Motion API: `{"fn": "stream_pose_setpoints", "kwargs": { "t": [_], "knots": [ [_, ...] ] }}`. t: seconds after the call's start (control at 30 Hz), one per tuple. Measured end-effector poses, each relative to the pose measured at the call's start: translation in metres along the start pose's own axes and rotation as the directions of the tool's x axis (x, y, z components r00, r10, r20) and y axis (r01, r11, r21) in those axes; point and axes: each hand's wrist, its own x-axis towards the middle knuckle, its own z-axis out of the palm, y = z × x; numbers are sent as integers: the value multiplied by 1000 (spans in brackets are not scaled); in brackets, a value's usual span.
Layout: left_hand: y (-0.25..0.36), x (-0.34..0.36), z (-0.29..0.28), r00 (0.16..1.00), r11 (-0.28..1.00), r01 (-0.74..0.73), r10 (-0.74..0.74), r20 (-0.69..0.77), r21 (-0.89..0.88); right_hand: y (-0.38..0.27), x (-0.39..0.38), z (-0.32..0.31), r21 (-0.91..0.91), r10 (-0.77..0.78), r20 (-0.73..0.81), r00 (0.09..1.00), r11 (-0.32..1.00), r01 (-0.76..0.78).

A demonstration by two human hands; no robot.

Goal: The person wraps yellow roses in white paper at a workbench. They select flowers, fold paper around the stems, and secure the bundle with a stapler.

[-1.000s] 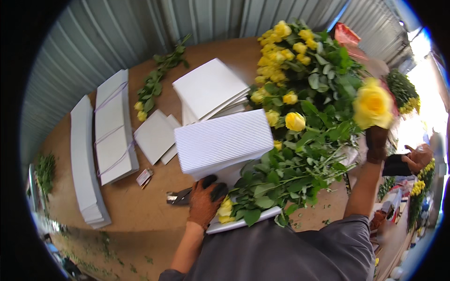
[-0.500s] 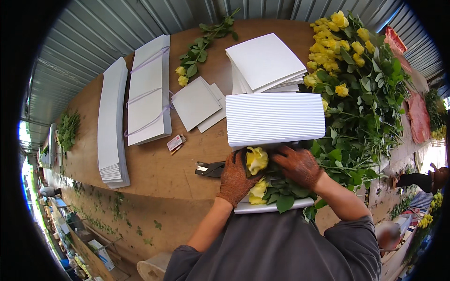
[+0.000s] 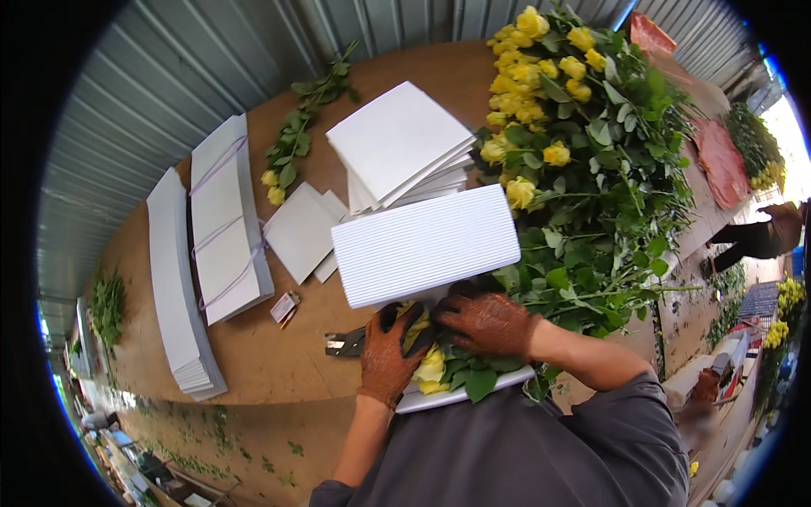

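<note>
My left hand (image 3: 392, 353), in a brown-orange work glove, is curled around a yellow rose (image 3: 416, 328), covering most of its bloom. Close beside it, my gloved right hand (image 3: 486, 323) has its fingers bent down; what they grip is hidden. Under both hands, against my body, lie another yellow rose (image 3: 431, 369) and green leaves (image 3: 480, 382). A pale rounded edge (image 3: 460, 395) runs beneath these. Just beyond the hands sits a white corrugated cardboard piece (image 3: 427, 245). A black and silver stapler (image 3: 345, 343) lies left of my left hand.
White card sheets (image 3: 401, 144) are stacked behind the corrugated piece. Long white card stacks (image 3: 228, 224) stand on the left, near a small box (image 3: 285, 307). Many yellow roses (image 3: 528, 84) with leafy stems fill the right. Another person's arm (image 3: 748, 241) shows at far right.
The view has swung, so the table appears rotated. My left fingers now cover more of the rose's bloom, and my right hand has come closer to it.
</note>
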Motion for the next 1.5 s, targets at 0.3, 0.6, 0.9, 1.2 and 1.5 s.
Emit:
{"fn": "stream_pose_setpoints", "kwargs": {
  "t": [0.3,0.6,0.9,1.2,1.5],
  "knots": [
    [4,-2,3,998,999,-40,41,-44,11,95,-19,-106,206,246,105,964,943,-263],
    [-6,-2,6,998,999,-54,54,-33,2,172,-46,-17,-273,493,267,828,863,-426],
    [-9,-7,6,999,1000,-14,12,-52,-27,36,-70,-162,-18,265,-437,859,953,-303],
    [-17,-9,7,997,998,-63,63,-40,16,-37,2,-61,-252,-127,-107,986,963,97],
    [-19,-14,10,986,984,-133,144,-83,121,0,31,16,-282,-34,-234,972,959,-34]
  ]
}}
